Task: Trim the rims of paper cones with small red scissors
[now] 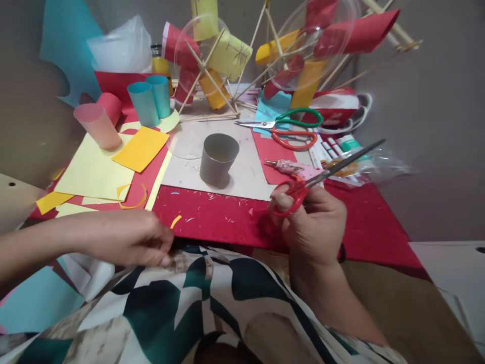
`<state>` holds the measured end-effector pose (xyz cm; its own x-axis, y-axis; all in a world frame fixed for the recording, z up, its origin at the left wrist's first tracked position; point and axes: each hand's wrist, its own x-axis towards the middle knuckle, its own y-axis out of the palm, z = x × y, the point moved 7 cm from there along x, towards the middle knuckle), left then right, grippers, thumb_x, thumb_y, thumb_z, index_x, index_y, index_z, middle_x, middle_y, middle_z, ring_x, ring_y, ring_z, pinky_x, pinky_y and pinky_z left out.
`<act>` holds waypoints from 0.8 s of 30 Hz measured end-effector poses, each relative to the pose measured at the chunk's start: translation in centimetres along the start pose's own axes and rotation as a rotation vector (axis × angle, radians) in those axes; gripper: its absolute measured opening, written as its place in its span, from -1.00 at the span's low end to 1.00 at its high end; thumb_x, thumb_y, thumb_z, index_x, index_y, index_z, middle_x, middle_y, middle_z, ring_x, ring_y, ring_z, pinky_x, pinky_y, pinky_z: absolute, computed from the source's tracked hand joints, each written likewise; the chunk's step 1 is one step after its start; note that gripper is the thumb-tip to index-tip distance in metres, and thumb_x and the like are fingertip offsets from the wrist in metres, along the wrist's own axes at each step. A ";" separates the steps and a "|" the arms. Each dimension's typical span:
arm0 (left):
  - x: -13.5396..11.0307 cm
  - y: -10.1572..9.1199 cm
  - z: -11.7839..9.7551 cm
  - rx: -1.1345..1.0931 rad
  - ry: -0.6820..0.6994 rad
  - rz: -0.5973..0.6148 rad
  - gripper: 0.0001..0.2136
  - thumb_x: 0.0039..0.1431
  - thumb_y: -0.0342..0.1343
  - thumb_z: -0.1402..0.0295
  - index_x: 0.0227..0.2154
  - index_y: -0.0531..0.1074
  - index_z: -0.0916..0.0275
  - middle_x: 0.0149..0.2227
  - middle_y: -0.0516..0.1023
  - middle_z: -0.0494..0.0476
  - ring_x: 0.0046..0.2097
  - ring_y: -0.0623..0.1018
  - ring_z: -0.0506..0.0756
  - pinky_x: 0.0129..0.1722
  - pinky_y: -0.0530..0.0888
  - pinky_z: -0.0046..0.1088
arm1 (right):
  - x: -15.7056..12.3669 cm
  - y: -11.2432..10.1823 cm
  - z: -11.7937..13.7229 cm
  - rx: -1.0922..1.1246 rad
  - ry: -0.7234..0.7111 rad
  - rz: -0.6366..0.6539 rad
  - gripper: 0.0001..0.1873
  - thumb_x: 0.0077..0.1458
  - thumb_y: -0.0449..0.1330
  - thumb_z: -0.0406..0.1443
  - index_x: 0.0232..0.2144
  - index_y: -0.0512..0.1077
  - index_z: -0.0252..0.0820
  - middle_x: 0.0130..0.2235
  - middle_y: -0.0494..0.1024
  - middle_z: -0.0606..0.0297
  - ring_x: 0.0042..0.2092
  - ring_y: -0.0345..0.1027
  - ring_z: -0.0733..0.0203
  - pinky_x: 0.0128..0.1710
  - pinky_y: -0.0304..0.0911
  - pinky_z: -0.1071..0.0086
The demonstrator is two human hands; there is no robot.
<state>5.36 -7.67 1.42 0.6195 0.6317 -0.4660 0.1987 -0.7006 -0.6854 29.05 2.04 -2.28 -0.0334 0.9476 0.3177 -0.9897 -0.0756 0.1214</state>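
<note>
My right hand [312,222] is closed round the red handles of a pair of scissors [333,164], their blades together and pointing up to the right. At the table's front edge, by my lap, my left hand [132,237] has its fingers curled in; what they hold, if anything, is hidden. Between and beyond my hands a grey paper cup or tube [215,162] stands upright on a white board [178,174]. Small paper scraps [176,221] lie on the red cloth [223,212] in front of it.
At the left are yellow paper sheets [94,174], blue cups [144,103] and a pink cup [97,126]. Stick-and-cup wheels [204,65] rise at the back. Green-and-red-handled scissors [265,124], a pink glue gun [291,167] and a plastic bag [375,167] lie at the right.
</note>
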 end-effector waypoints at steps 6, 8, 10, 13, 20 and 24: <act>0.5 -6.9 -1.8 0.192 0.064 -0.587 -0.75 0.26 0.06 0.24 -0.10 0.46 0.24 -0.21 0.60 0.14 -0.36 0.52 0.00 -0.36 0.40 -0.50 | 0.5 1.0 0.7 0.233 0.060 0.007 -0.71 -0.07 0.41 -0.06 -0.56 0.50 -0.11 -0.67 0.28 0.46 -0.69 0.01 0.42 -0.72 -0.08 0.46; 2.5 -8.4 -1.8 0.334 0.169 -0.733 -0.61 0.23 0.07 0.28 0.10 0.36 0.27 0.08 0.50 0.28 -0.27 0.56 0.02 -0.27 0.43 -0.45 | 0.6 1.6 0.9 0.286 0.105 0.038 -0.65 -0.10 0.41 -0.02 -0.60 0.48 -0.13 -0.72 0.20 0.49 -0.72 -0.07 0.45 -0.74 -0.14 0.47; 5.0 -9.1 -1.0 0.430 0.194 -0.728 -0.53 0.20 0.09 0.31 0.17 0.30 0.26 0.18 0.43 0.29 -0.15 0.56 0.06 -0.29 0.41 -0.48 | 0.5 2.0 1.1 0.304 0.150 0.065 -0.62 -0.12 0.42 0.00 -0.62 0.47 -0.14 -0.74 0.17 0.50 -0.72 -0.09 0.46 -0.74 -0.14 0.47; 7.7 -9.8 0.3 0.492 0.135 -0.621 -0.77 0.15 0.14 0.34 -0.14 0.52 0.27 -0.13 0.61 0.16 -0.31 0.55 0.02 -0.41 0.34 -0.51 | 0.4 1.9 1.2 0.332 0.185 0.084 -0.61 -0.16 0.44 0.01 -0.62 0.48 -0.14 -0.75 0.17 0.50 -0.72 -0.08 0.46 -0.72 -0.14 0.47; 4.9 -12.4 0.6 -0.152 0.224 -0.607 -0.83 0.11 0.23 0.28 -0.43 0.54 0.31 -0.52 0.56 0.08 -0.48 0.52 0.00 -0.51 0.41 -0.52 | 2.1 2.3 2.3 0.389 0.190 0.206 -0.70 -0.09 0.41 -0.02 -0.51 0.55 -0.09 -0.68 0.23 0.47 -0.64 0.01 0.43 -0.66 -0.05 0.48; 2.5 -12.9 1.2 -0.402 0.276 -0.580 -0.84 0.06 0.31 0.25 -0.43 0.56 0.25 -0.53 0.56 0.04 -0.49 0.53 0.00 -0.49 0.48 -0.52 | 2.9 3.0 2.8 0.333 0.187 0.184 -0.71 -0.18 0.45 -0.02 -0.49 0.57 -0.05 -0.54 0.33 0.39 -0.51 0.18 0.36 -0.59 0.13 0.47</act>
<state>3.41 3.37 8.43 0.4882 0.8670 0.1000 0.7797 -0.3817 -0.4964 26.40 3.68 1.68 -0.2603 0.9466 0.1904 -0.8670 -0.3159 0.3853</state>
